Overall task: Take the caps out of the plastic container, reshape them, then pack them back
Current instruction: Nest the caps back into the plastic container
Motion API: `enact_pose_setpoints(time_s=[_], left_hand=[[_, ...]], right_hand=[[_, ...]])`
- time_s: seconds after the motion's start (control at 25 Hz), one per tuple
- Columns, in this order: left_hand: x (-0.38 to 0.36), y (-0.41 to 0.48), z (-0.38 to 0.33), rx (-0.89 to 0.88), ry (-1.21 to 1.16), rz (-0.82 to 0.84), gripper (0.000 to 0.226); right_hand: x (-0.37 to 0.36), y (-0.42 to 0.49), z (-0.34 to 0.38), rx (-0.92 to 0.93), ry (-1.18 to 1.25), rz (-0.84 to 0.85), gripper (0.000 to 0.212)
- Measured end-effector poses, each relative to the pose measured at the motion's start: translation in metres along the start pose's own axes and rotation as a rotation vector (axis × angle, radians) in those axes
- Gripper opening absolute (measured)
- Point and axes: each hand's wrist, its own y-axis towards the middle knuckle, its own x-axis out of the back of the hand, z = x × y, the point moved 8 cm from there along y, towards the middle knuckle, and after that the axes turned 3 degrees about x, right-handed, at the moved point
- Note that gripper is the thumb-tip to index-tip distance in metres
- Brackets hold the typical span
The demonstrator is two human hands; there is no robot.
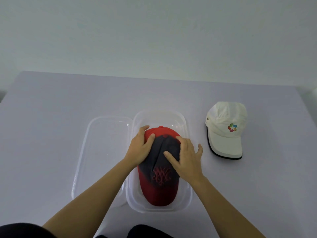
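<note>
A red and dark navy cap (pixel 160 177) with a red embroidered logo lies inside the clear plastic container (pixel 187 191), brim toward me. A second red cap (pixel 164 131) peeks out from under it at the far end. My left hand (pixel 139 148) rests on the left side of the crown with its fingers spread over the fabric. My right hand (pixel 186 156) presses flat on the right side of the crown, fingers straight. A white cap (pixel 224 129) with a multicoloured logo sits on the table to the right of the container.
The container's clear lid (pixel 101 152) lies flat on the table, touching the container's left side. The grey table (pixel 51 117) ends at a pale wall behind. Dark clothing shows at the bottom edge.
</note>
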Motion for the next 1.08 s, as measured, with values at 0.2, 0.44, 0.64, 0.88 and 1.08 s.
enact_pose_setpoints(time_s=[0.2, 0.44, 0.64, 0.88, 1.08], left_hand=[[-0.005, -0.01, -0.004, -0.121, 0.138, -0.17, 0.051], [-0.022, -0.029, 0.006, -0.198, 0.349, -0.215, 0.062], [-0.025, -0.033, 0.004, -0.167, 0.32, -0.231, 0.061], [-0.033, -0.034, -0.055, -0.224, 0.179, -0.299, 0.06], [-0.097, -0.013, -0.129, -0.261, 0.04, -0.219, 0.057]], right_hand=[[-0.004, 0.002, 0.001, 0.022, -0.111, -0.035, 0.078], [-0.011, 0.007, 0.0, 0.09, -0.077, 0.012, 0.086], [-0.009, 0.002, -0.001, 0.118, 0.097, 0.015, 0.085], [0.03, 0.003, -0.038, 0.066, 0.497, -0.078, 0.059], [0.11, 0.019, -0.14, -0.085, 0.559, -0.453, 0.05]])
